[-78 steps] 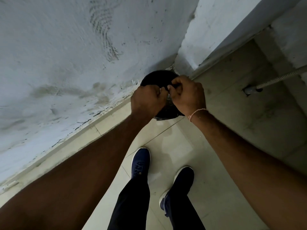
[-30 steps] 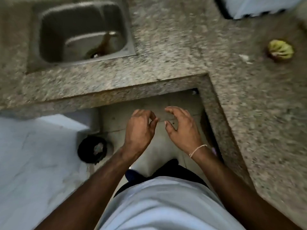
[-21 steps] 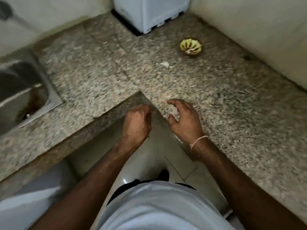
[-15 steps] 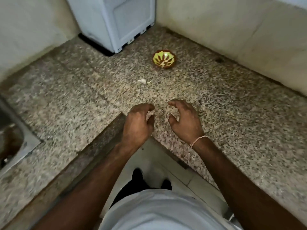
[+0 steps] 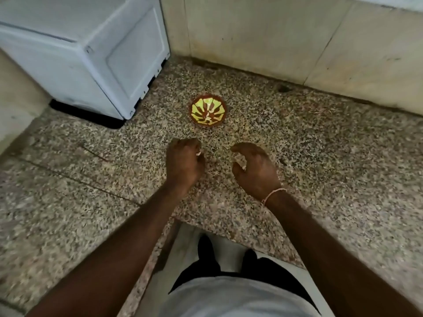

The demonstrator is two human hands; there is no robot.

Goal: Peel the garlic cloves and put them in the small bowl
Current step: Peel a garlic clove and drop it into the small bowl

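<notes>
The small bowl (image 5: 207,110), brown-rimmed with a yellow-green pattern, sits on the speckled granite counter (image 5: 320,156) near the back wall. Just in front of it my left hand (image 5: 184,163) hangs over the counter with its fingers curled down. A small white garlic clove (image 5: 198,153) shows at its fingertips, pinched between thumb and finger. My right hand (image 5: 254,170) hovers beside it, to the right, with its fingers loosely curved and nothing held. A thread band circles that wrist.
A white appliance (image 5: 91,53) stands on the counter at the back left. Beige tiled wall (image 5: 274,37) closes the back. The counter's inner corner edge (image 5: 183,223) lies just below my forearms, with the floor and my shoes beneath.
I turned from the floor bin past the sink to the counter corner. Both hands moved forward over the granite, and my left hand closed on the white clove that lay before the bowl.
</notes>
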